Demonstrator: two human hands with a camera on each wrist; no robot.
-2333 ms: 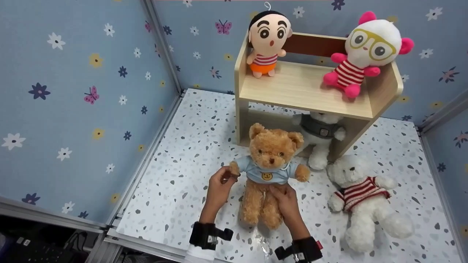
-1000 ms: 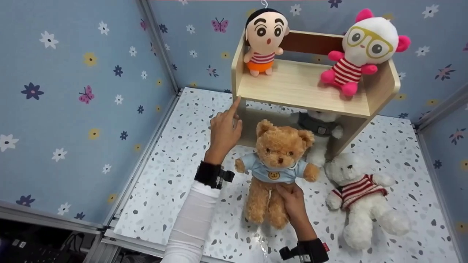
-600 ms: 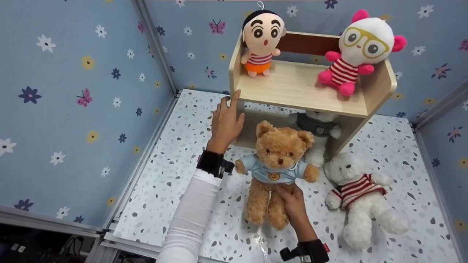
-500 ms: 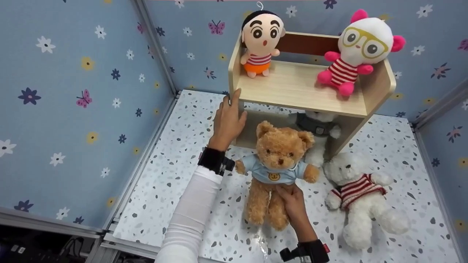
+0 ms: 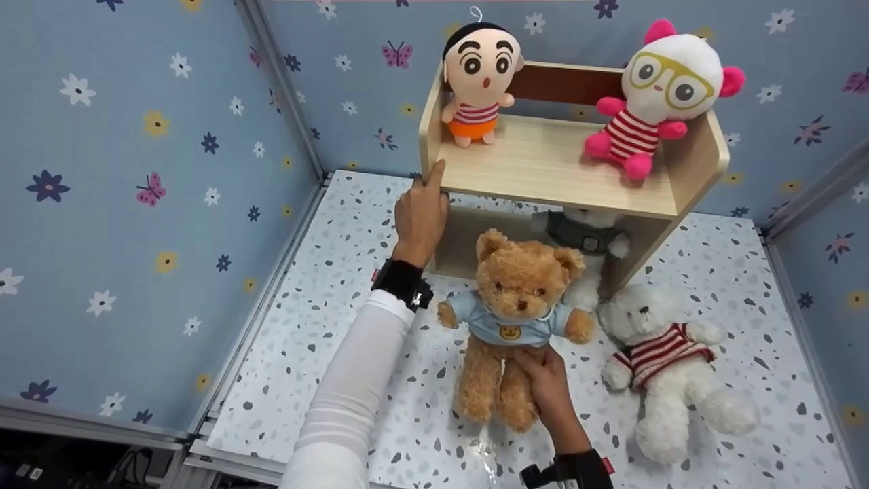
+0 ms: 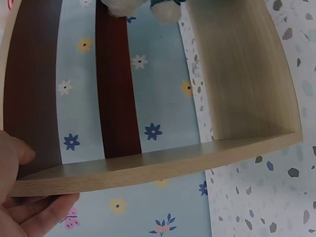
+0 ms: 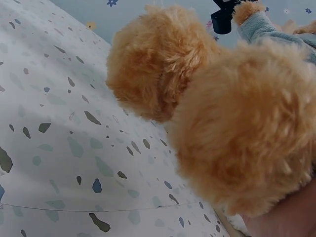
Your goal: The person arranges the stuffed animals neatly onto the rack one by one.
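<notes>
The speckled tabletop (image 5: 292,380) carries a wooden shelf (image 5: 543,163) near its back edge. A white bear (image 5: 669,367) in striped shirt lies toward the tabletop's right edge. The brown bear (image 5: 509,326) in blue shirt is before the shelf, toward the front edge. On the upper board, a pink-and-white doll (image 5: 638,132) leans at the right end, and a boy doll (image 5: 476,81) sits at the left. The left hand (image 5: 419,221) grips the shelf's left side panel (image 6: 148,172); the right hand (image 5: 548,380) grasps the brown bear low.
</notes>
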